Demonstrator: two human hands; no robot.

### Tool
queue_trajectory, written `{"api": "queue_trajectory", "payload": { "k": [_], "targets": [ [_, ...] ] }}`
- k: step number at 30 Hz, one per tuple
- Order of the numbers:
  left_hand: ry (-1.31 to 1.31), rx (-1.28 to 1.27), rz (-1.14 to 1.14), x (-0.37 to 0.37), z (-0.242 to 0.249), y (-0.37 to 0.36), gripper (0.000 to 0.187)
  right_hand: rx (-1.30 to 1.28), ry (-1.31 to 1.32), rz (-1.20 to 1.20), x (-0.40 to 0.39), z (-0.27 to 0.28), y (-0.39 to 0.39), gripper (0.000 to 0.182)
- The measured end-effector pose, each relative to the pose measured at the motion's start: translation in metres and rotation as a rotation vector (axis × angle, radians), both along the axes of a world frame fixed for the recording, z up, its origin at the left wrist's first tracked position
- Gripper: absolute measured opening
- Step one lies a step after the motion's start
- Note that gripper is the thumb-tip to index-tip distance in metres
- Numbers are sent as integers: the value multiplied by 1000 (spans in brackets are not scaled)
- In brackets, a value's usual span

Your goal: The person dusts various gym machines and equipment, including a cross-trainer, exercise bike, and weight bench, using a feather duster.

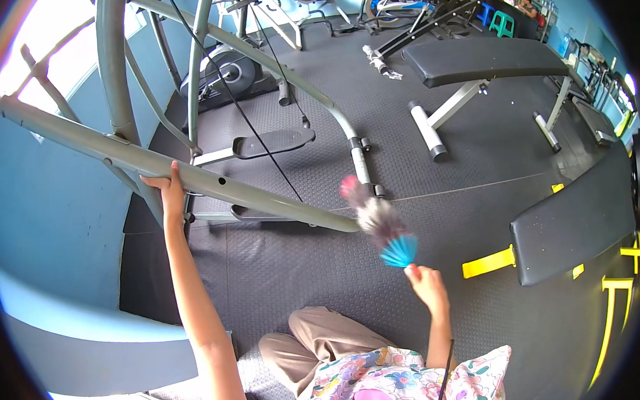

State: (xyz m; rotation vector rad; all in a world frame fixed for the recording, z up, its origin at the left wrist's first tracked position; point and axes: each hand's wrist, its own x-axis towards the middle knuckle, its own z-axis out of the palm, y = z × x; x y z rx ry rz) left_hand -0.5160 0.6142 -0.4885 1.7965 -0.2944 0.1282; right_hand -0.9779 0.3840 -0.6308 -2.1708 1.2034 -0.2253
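My left hand [170,187] rests against the thick grey tube [263,198] of an exercise machine, its fingers apart and one fingertip reaching over the tube. In my right hand [429,288] is the handle end of a feather duster [381,222]. The duster has a blue part near my hand, grey and white in the middle, and a pink tip; it is blurred. Its upper part is beside the lower end of the grey tube; whether they touch I cannot tell.
A padded black bench [484,59] stands ahead on the right, with another black pad [574,216] and yellow brackets nearer. An elliptical pedal [274,143] lies behind the tube. A blue wall [52,209] is on the left. A person sits at the far back right.
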Motion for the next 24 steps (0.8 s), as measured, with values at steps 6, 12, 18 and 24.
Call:
{"api": "queue_trajectory", "payload": {
  "k": [6, 12, 18, 24],
  "targets": [
    [-26, 14, 38, -6, 3, -2, 105, 669, -244, 151, 41, -10, 33, 45],
    [60, 26, -12, -5, 4, 1, 109, 283, -122, 120, 29, -31, 23, 44],
    [23, 24, 17, -9, 5, -3, 112, 914, -185, 125, 24, -7, 27, 42],
    [23, 1, 17, -9, 7, -4, 115, 660, -91, 19, 13, -7, 23, 43]
  ]
}}
